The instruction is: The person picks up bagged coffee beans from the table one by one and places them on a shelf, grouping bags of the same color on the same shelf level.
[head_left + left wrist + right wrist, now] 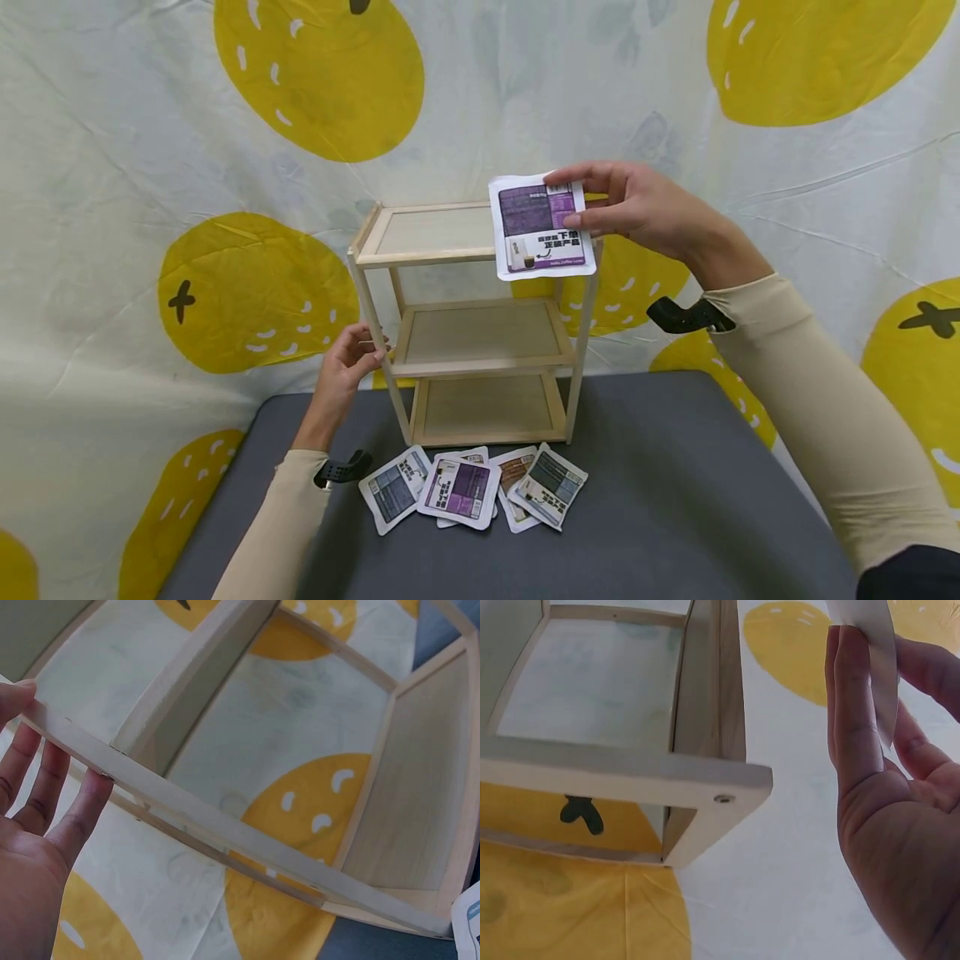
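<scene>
My right hand (637, 204) pinches a flat white packet with a purple printed label (531, 221) between thumb and fingers. The packet hangs upright in front of the right part of the top shelf, covering that part in the head view. Edge-on in the right wrist view, the packet (885, 667) sits between the thumb and the fingers. My left hand (347, 367) holds the left front post of a small three-tier wooden shelf rack (483, 367) at about middle-shelf height. In the left wrist view, its thumb and fingertips lie along the post (187, 799).
Several similar packets lie overlapping on the grey table (660, 483) before the rack: a blue-grey one (393, 492), a purple one (459, 490), a brown one (516, 468) and a dark green one (551, 483). A cloth with yellow fruit prints (258, 292) hangs close behind.
</scene>
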`<act>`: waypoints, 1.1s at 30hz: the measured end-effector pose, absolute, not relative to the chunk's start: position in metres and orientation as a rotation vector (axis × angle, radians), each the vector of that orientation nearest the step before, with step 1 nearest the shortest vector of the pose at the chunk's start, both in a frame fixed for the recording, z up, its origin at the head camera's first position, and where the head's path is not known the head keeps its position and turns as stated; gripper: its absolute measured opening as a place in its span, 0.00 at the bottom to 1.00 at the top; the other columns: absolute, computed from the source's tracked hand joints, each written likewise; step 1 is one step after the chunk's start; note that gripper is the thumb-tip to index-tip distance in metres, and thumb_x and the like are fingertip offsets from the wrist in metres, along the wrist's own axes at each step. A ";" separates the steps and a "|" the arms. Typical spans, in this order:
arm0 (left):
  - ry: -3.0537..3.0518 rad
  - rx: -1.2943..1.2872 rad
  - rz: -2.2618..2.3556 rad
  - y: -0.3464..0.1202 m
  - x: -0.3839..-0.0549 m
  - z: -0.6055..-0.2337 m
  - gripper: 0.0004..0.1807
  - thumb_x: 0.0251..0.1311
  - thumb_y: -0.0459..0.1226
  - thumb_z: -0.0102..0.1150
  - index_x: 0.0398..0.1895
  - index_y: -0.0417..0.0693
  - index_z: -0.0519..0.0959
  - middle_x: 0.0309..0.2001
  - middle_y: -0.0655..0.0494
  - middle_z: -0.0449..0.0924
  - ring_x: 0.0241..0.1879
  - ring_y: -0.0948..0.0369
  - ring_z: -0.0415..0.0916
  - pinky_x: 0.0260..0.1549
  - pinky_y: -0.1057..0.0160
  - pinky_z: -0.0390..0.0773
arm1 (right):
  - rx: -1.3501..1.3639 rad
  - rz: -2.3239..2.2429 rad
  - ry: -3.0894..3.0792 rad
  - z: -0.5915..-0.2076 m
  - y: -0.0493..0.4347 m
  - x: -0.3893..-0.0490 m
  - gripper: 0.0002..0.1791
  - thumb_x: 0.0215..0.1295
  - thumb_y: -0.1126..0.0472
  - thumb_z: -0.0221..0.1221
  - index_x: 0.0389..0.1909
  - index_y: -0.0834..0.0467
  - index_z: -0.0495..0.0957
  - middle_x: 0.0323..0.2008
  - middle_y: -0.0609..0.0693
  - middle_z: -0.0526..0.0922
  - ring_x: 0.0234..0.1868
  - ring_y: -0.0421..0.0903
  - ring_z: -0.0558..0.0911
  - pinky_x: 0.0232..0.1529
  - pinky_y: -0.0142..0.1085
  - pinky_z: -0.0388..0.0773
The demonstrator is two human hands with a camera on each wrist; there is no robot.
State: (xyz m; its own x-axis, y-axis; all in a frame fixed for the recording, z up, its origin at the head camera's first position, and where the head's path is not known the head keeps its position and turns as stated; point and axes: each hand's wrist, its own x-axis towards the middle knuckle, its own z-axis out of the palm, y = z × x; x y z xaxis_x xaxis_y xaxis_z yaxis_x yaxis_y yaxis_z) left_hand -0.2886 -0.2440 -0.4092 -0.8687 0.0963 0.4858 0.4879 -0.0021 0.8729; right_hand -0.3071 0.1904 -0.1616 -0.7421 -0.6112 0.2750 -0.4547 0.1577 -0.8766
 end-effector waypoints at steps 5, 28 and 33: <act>-2.005 -0.609 -1.931 -0.243 -0.289 -0.409 0.22 0.69 0.28 0.59 0.64 0.34 0.69 0.51 0.38 0.75 0.51 0.40 0.77 0.48 0.63 0.82 | -1.030 -1.672 2.227 -0.158 0.192 -0.316 0.28 0.71 0.69 0.59 0.71 0.61 0.68 0.63 0.62 0.73 0.48 0.52 0.86 0.50 0.37 0.84; -1.999 -0.623 -1.925 -0.243 -0.290 -0.410 0.21 0.68 0.26 0.59 0.63 0.34 0.69 0.51 0.34 0.74 0.48 0.52 0.78 0.48 0.64 0.83 | -0.749 -1.671 2.300 -0.153 0.186 -0.362 0.33 0.67 0.64 0.65 0.72 0.57 0.69 0.63 0.56 0.71 0.57 0.53 0.79 0.57 0.36 0.80; -2.018 -0.617 -1.911 -0.243 -0.289 -0.411 0.22 0.69 0.28 0.59 0.64 0.35 0.69 0.52 0.30 0.72 0.50 0.44 0.77 0.49 0.64 0.82 | -0.741 -1.619 2.316 -0.156 0.185 -0.372 0.33 0.68 0.65 0.65 0.73 0.56 0.67 0.64 0.56 0.70 0.57 0.53 0.78 0.55 0.35 0.81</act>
